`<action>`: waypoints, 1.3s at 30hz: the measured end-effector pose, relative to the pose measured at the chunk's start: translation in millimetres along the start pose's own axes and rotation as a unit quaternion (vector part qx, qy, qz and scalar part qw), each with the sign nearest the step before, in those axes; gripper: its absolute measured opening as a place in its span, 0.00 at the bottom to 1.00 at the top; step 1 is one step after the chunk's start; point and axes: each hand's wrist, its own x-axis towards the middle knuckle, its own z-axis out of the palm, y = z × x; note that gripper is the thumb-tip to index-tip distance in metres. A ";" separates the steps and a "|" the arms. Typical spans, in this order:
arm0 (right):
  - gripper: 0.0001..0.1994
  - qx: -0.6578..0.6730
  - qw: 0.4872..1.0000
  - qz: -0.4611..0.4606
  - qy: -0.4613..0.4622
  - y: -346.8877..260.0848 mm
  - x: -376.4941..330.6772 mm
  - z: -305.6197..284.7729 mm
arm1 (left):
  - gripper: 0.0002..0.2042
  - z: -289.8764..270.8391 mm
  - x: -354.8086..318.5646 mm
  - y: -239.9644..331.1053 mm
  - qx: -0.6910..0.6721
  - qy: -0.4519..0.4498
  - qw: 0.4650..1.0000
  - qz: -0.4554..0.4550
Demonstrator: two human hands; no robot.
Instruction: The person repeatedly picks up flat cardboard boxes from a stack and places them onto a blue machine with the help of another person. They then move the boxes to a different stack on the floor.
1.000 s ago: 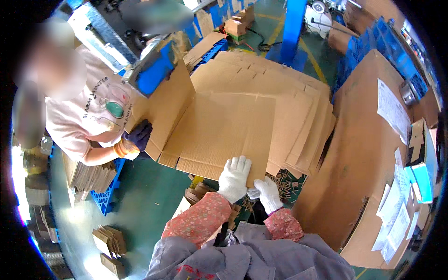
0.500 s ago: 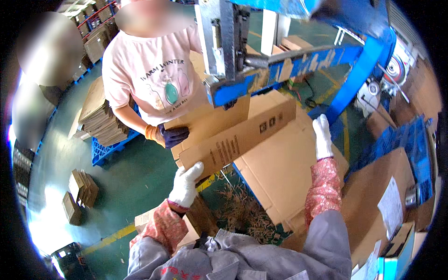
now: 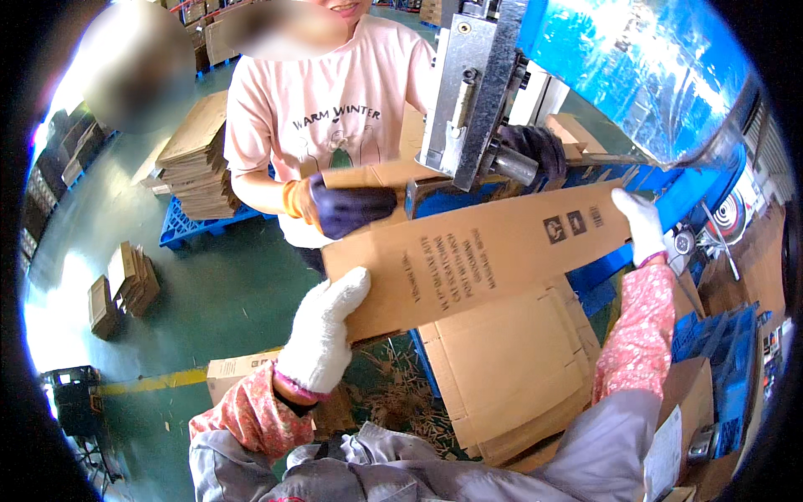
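Note:
A long brown cardboard carton [image 3: 493,251] with dark print stretches between my two hands, its right end higher than its left. My left hand [image 3: 322,335], in a white knitted glove, is closed on its lower left end, thumb over the printed face. At the opposite end my right hand [image 3: 640,224], also white-gloved, grips the upper right corner. Just beyond the carton is the metal head [image 3: 473,100] of a blue machine [image 3: 644,67]. Flat cardboard sheets [image 3: 510,360] lie stacked below the carton.
Across from me stands a person in a pink shirt [image 3: 335,109], one dark-gloved hand [image 3: 351,207] at another cardboard piece. Cardboard stacks [image 3: 201,159] rest on a blue pallet [image 3: 188,226] at left. Scraps [image 3: 397,393] litter the floor below; a blue frame post [image 3: 694,184] rises at right.
My right hand has moved from beside the stacked sheets to the carton's right end and taken hold. The carton has come up and turned its printed face more toward me. My view has shifted.

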 end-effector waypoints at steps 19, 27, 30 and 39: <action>0.33 -0.314 0.947 0.015 -0.064 -43.4 117.1 76.7 | 0.22 -5.7 -2.6 -7.5 0.185 0.072 0.964 0.179; 0.47 -0.474 0.873 0.090 0.068 -47.5 102.5 46.3 | 0.22 9.3 -1.0 -5.2 0.136 0.002 0.972 0.194; 0.45 -0.463 0.877 0.101 0.083 -63.7 82.4 64.1 | 0.22 7.4 -0.8 -1.9 0.170 0.007 0.963 0.210; 0.45 -0.380 0.916 0.032 0.127 -33.2 82.4 23.5 | 0.27 -32.4 -10.3 -13.3 0.182 0.055 0.965 0.182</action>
